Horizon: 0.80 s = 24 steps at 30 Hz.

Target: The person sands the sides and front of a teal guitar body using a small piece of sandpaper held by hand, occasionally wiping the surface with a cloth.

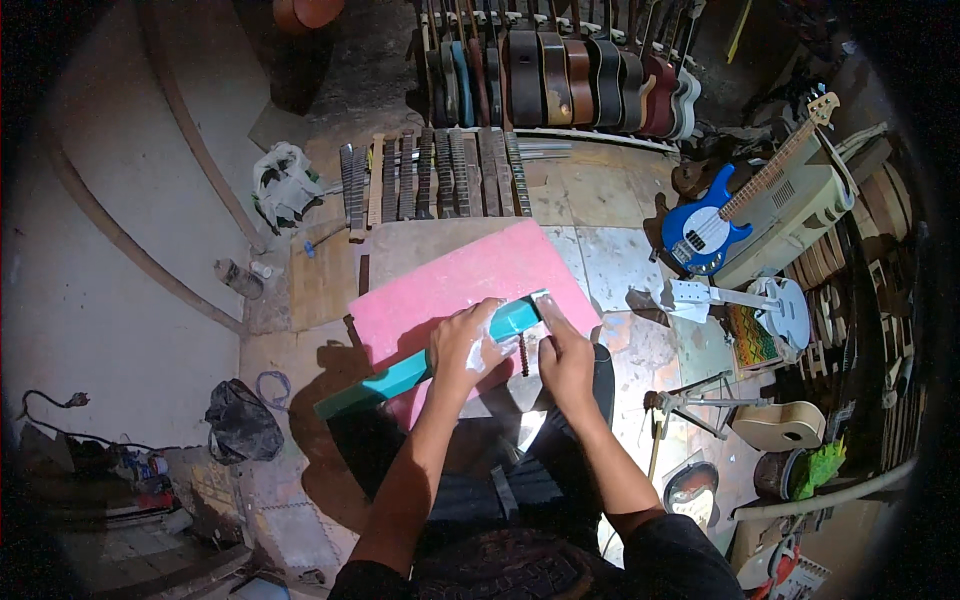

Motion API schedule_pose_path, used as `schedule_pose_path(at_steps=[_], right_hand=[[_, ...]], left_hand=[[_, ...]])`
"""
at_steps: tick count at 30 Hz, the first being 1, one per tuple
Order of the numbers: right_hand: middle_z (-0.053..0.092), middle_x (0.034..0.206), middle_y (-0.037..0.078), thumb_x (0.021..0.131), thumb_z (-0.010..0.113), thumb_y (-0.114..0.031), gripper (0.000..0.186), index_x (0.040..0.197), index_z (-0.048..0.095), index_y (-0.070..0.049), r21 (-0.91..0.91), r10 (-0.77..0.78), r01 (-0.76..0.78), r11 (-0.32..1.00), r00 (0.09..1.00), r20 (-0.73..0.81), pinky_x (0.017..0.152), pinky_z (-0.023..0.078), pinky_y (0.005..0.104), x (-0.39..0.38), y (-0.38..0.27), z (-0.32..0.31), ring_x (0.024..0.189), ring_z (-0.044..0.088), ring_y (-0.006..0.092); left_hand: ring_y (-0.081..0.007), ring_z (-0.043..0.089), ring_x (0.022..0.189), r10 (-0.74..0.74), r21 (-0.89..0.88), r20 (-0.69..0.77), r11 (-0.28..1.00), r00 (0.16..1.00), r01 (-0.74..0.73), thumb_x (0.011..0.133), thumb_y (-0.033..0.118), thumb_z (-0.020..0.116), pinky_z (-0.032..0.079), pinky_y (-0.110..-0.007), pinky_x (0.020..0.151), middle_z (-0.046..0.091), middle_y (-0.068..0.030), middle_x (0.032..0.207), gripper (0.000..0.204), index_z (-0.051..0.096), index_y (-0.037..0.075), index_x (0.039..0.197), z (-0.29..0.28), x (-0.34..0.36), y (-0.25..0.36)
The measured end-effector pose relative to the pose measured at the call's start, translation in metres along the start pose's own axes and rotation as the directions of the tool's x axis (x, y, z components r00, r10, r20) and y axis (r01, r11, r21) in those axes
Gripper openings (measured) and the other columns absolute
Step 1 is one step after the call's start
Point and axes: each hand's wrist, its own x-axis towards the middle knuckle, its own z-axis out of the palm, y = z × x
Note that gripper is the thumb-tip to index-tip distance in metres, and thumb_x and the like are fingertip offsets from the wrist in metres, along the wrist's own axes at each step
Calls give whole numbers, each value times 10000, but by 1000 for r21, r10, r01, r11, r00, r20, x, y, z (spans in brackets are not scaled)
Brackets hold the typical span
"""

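Observation:
My left hand (462, 345) is wrapped round a long teal bar (390, 382), close to its right end. White smears or patches of a white material show on that hand's fingers. My right hand (568, 360) is closed at the bar's right end, its fingertips against a small flat greyish piece (546, 308) that I cannot make out clearly. The bar slants from lower left to upper right over a pink board (460, 275), which lies in front of me above my lap. A short dark ribbed strip (524, 355) sits between my hands.
Several guitar necks (432, 175) lie in a row beyond the board, with a rack of guitars (560, 80) behind. A blue bass guitar (690, 232) leans at the right, near a white guitar (785, 312) and a metal stand (700, 405). A black bag (243, 422) lies left.

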Motion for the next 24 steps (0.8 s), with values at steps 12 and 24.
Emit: schedule_pose_path(at_steps=[12,24], right_hand=[[686,1288,259,847,553,88,537,1347,676,-64,9,-27,27,1000,1000,-3,986,553,388,3,12,-1,1179,705,357],[661,1308,279,876,525,59,529,1385,639,-32,-25,206,-204,979,972,110,885,560,391,22,21,-8,1026,734,382]], left_hand=[[-357,751,879,7,39,-17,999,1000,-6,722,345,863,592,-476,742,777,-112,965,469,715,176,1134,4,0,-1],[-360,748,884,46,53,-39,998,998,-44,729,377,860,591,-481,741,776,-120,977,468,717,170,1124,4,-3,5]])
